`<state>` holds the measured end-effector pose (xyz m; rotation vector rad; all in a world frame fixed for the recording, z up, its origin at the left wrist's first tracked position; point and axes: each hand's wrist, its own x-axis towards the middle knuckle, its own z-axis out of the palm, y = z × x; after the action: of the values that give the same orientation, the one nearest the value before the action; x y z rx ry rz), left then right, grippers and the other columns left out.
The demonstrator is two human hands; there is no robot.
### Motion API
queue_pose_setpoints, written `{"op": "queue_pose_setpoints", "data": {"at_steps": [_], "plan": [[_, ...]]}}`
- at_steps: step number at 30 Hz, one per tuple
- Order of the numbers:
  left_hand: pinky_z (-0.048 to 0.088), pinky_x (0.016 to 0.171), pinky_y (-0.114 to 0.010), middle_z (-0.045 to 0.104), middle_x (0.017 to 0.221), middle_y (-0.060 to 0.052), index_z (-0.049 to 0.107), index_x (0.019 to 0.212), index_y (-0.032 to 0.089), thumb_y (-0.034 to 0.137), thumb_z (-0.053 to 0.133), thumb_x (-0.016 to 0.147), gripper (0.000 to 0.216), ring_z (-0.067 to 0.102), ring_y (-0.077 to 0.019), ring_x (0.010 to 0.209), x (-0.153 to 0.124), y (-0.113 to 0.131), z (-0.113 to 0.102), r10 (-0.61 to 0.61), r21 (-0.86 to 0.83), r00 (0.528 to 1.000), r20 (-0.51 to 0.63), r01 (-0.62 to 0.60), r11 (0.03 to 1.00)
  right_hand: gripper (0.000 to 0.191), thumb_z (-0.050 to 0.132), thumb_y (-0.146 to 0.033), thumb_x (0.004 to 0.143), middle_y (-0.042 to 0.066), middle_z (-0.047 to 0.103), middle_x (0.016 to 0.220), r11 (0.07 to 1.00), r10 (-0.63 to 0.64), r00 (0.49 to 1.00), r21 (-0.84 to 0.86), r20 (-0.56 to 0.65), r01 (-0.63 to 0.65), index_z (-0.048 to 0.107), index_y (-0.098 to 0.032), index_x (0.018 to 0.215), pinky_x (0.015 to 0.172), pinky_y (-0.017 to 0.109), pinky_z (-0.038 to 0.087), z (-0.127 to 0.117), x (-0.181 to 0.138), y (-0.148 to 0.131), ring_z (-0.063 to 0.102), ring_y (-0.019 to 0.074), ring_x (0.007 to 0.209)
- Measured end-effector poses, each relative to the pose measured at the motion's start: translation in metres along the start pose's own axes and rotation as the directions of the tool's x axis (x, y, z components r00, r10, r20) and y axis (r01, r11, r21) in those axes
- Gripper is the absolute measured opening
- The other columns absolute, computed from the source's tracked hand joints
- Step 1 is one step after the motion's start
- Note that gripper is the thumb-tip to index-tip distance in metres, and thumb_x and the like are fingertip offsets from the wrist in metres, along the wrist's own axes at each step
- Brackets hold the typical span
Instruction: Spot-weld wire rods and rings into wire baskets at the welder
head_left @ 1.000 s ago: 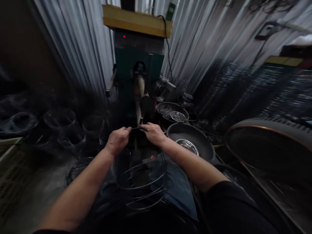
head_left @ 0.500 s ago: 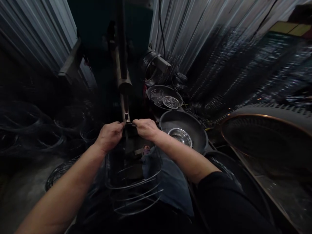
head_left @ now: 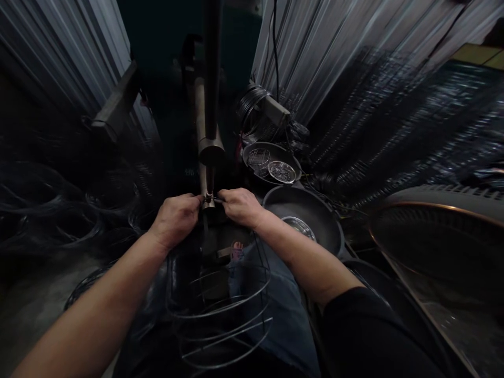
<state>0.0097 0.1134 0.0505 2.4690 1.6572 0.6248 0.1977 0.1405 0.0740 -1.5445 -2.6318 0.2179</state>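
Observation:
My left hand (head_left: 178,216) is closed, thumb and fingers pinched on the near end of a wire frame (head_left: 236,303). My right hand (head_left: 240,206) pinches the same end from the other side. Between the two sets of fingertips, the wire lies at the narrow metal tip (head_left: 210,195) of a machine that looks like a spot welder. The frame's curved wires hang below my hands, in front of my lap. A thick brass-coloured cylinder (head_left: 211,149) and a dark upright rod (head_left: 212,68) of the machine stand just beyond. The fingertips partly hide the gripped wire.
On the right stand a grey round basin (head_left: 323,210) with a shiny metal bowl (head_left: 300,227), and a farther basin (head_left: 252,148) holding small wire pieces. A large fan-like round guard (head_left: 437,207) is at far right. Coiled wire (head_left: 252,107) sits behind. Stacked wire rings (head_left: 71,210) fill the left.
The view has shifted slightly, so the machine and basins appear farther right and lower. My hands now have the wire at the machine's tip, and both still grip it.

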Motion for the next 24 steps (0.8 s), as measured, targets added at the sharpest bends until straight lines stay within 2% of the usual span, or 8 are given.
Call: {"op": "queue_pose_setpoints", "data": {"at_steps": [9,18,24], "plan": [[0.046,0.068,-0.025,0.065,0.082,-0.007,0.069,0.094,0.019,0.024,0.037,0.087,0.032,0.063,-0.0164,0.075,-0.001,0.002,0.000,-0.022,0.044,1.000,-0.005,0.022,0.999,0.031,0.040,-0.030,0.091,0.008,0.071,0.100,0.998,0.014,1.000,-0.069,0.019,-0.013,0.063,-0.022,0.109,0.070,0.026,0.042,-0.003,0.003,-0.003,0.065,0.0206,0.093],[0.047,0.069,-0.025,0.067,0.085,-0.007,0.070,0.093,0.020,0.024,0.039,0.086,0.032,0.064,-0.0173,0.078,0.005,0.002,-0.006,-0.031,0.036,0.999,0.011,0.031,0.999,0.037,0.041,-0.040,0.091,0.008,0.070,0.103,1.000,0.000,1.000,-0.009,0.017,0.000,0.062,-0.024,0.115,0.072,0.026,0.044,-0.004,0.009,0.000,0.065,0.0211,0.094],[0.047,0.075,-0.026,0.070,0.091,-0.008,0.071,0.095,0.020,0.022,0.040,0.085,0.032,0.065,-0.0186,0.083,0.008,0.002,-0.008,-0.057,0.076,0.998,0.031,0.054,0.996,0.035,0.044,-0.039,0.089,0.007,0.070,0.104,0.999,-0.001,1.000,0.048,0.014,0.001,0.064,-0.025,0.113,0.073,0.026,0.045,-0.002,0.013,0.004,0.065,0.0216,0.095]]}}
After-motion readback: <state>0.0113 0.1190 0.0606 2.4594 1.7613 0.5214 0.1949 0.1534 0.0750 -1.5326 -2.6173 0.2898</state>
